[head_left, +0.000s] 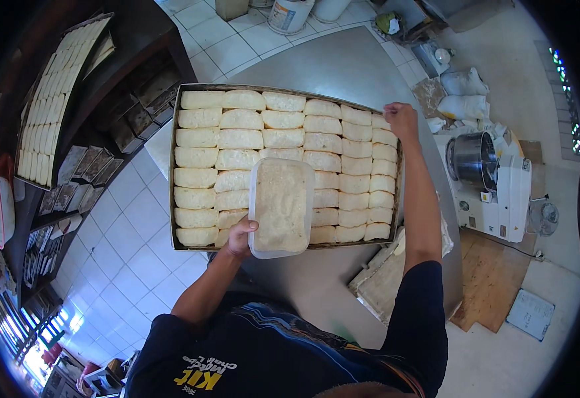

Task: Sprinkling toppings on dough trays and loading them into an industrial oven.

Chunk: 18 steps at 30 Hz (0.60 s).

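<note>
My left hand [239, 239] grips the lower left side of a clear plastic tub [278, 254], thumb on its rim. The tub holds a pale, crumb-like powder [280, 204] and is held over the front middle of a large metal baking tray [172, 219]. Rows of pale elongated dough rolls [240, 138] fill that tray, packed side by side; the tub hides some of them. At the tray's far right corner is my right hand [402, 121], fingers drawn together above the edge. What they hold, if anything, is too small to make out.
The tray rests on a grey metal table [316, 60]. Another tray of rolls [54, 99] sits on a dark rack [137, 40] at left. A mixer with a steel bowl [473, 159] stands right, near white sacks [463, 106]. Buckets [290, 14] stand beyond the table.
</note>
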Tool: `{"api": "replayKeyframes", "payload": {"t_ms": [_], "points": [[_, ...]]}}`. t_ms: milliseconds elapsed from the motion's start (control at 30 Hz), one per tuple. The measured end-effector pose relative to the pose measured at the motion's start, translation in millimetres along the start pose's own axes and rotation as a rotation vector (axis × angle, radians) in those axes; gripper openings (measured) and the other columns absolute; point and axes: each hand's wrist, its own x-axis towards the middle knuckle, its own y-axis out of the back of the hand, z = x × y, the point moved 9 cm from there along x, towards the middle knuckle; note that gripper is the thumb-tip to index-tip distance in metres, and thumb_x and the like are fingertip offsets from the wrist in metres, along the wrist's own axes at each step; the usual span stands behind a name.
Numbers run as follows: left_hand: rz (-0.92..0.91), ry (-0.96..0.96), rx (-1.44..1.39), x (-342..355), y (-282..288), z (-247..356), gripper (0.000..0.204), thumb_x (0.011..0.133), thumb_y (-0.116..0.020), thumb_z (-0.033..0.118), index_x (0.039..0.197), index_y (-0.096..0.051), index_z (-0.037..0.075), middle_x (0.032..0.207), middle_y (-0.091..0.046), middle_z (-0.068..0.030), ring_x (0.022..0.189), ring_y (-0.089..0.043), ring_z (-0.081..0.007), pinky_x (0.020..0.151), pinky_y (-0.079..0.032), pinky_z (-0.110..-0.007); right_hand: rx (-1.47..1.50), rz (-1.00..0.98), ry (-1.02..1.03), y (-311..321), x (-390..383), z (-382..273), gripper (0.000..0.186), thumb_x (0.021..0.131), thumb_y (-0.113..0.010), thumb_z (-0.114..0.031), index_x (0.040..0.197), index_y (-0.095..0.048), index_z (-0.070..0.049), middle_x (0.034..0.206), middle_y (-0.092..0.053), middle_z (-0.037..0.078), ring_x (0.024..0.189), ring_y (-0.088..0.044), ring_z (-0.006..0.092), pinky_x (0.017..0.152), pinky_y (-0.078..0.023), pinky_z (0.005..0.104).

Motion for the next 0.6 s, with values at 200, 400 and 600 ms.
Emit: {"api": "replayKeyframes", "payload": {"t_ms": [200, 400, 600], "points": [[0.022, 0.022, -0.008, -3.4, 13.6, -3.6, 0.078, 0.067, -0.054, 0.021, 0.135, -0.025, -0.003, 0.127, -0.043, -0.0246, 0.109, -0.048, -0.0368, 0.092, -0.039, -0.043, -0.216, 0.139, 0.019, 36.9, 10.2, 50.2, 0.014, 0.068, -0.060, -0.005, 0.080, -0.068, -0.003, 0.066, -0.064, 0.007, 0.056, -0.057, 0.0198, 0.058, -0.046, 0.0294], [0.056, 0.023, 0.024, -1.9, 6.1, -7.6, 0.077, 0.067, -0.054, 0.021, 0.134, -0.026, -0.004, 0.125, -0.045, -0.0251, 0.107, -0.050, -0.0374, 0.091, -0.040, -0.042, -0.246, 0.205, 0.029, 42.0, 3.5, 65.1, 0.017, 0.070, -0.055, -0.002, 0.077, -0.069, -0.006, 0.070, -0.066, 0.011, 0.061, -0.060, 0.0271, 0.062, -0.047, 0.0345], [-0.033, 0.040, -0.060, 14.7, 9.7, -15.5, 0.071, 0.070, -0.052, 0.019, 0.132, -0.029, -0.005, 0.121, -0.048, -0.0252, 0.102, -0.053, -0.0363, 0.089, -0.042, -0.042, -0.137, 0.163, -0.018, 40.8, -10.9, 47.5, 0.016, 0.068, -0.058, -0.001, 0.081, -0.067, -0.001, 0.071, -0.065, 0.009, 0.058, -0.057, 0.0207, 0.060, -0.046, 0.0296]]}}
